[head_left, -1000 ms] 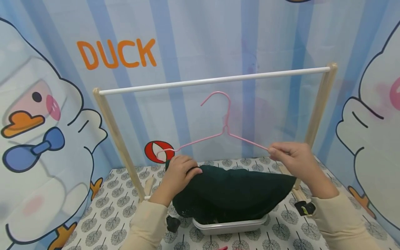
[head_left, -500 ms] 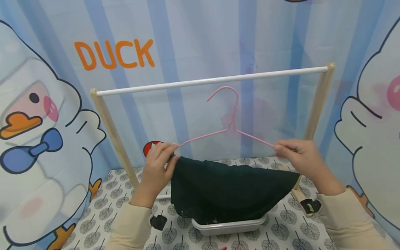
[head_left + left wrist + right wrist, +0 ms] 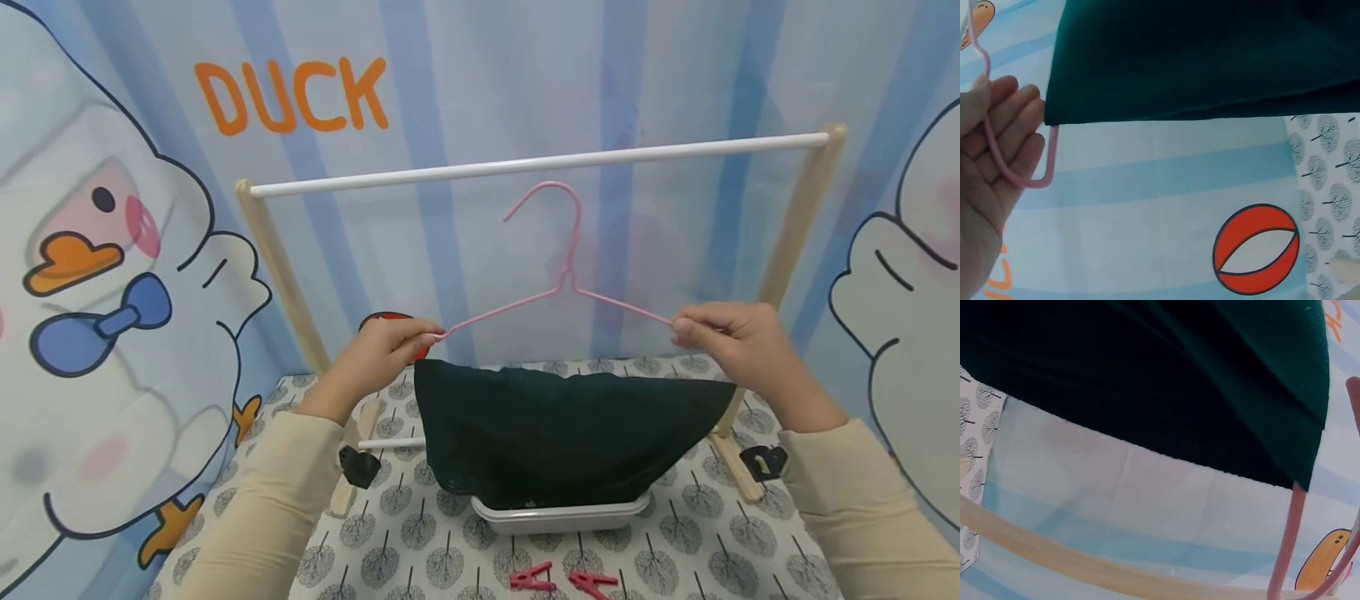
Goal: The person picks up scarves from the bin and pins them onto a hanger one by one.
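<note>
A: How many hangers are you holding, and where?
B: One pink hanger (image 3: 567, 272), upright, with its hook just below the white bar (image 3: 540, 165) in the head view. Its long axis runs side to side, nearly level; the hook tip points to your left.
A: Your hands?
B: Your left hand (image 3: 386, 354) pinches one end, your right hand (image 3: 731, 337) the other. One dark green cloth (image 3: 562, 433) hangs on it (pink wire emerges at two corners).
A: Beyond?
B: One white tray (image 3: 562, 523) below, one rack (image 3: 279, 271), two red clips (image 3: 532, 577) on the patterned tablecloth (image 3: 450, 575).
</note>
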Motion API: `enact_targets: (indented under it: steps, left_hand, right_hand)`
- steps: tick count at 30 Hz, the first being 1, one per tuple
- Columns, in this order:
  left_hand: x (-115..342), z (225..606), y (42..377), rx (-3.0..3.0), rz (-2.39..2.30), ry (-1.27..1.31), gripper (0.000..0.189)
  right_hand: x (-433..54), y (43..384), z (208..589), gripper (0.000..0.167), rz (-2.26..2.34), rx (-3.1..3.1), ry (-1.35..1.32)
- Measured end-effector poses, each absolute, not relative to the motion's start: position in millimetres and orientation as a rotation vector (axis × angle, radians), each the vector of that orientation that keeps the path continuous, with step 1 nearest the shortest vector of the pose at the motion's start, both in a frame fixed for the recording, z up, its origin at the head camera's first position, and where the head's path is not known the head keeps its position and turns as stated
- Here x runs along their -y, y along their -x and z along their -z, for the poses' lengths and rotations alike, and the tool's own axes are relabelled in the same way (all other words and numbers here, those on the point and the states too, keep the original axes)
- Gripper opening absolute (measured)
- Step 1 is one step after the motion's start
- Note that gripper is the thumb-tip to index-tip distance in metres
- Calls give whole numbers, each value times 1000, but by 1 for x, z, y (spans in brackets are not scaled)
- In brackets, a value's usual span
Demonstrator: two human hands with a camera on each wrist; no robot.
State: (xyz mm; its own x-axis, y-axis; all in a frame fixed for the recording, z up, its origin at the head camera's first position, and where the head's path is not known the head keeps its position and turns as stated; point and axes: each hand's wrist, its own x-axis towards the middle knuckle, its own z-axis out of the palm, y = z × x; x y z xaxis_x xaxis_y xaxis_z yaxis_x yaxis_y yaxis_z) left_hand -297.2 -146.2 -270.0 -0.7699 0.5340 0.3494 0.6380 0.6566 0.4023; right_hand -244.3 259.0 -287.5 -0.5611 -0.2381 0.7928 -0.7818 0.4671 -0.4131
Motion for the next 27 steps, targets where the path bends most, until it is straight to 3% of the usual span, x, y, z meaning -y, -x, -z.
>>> enact_targets:
  steps: [16, 22, 27]
  left_hand:
    - [133, 300, 300, 2129, 898, 938, 8]
    - [132, 302, 298, 2002, 799, 901, 6]
    - [133, 305, 293, 1976, 789, 858, 6]
  right_hand:
    - [-259, 242, 277, 15, -776, 2099, -662]
    - [-270, 219, 280, 24, -758, 2149, -418]
    - [-278, 190, 312, 27, -712, 2011, -374]
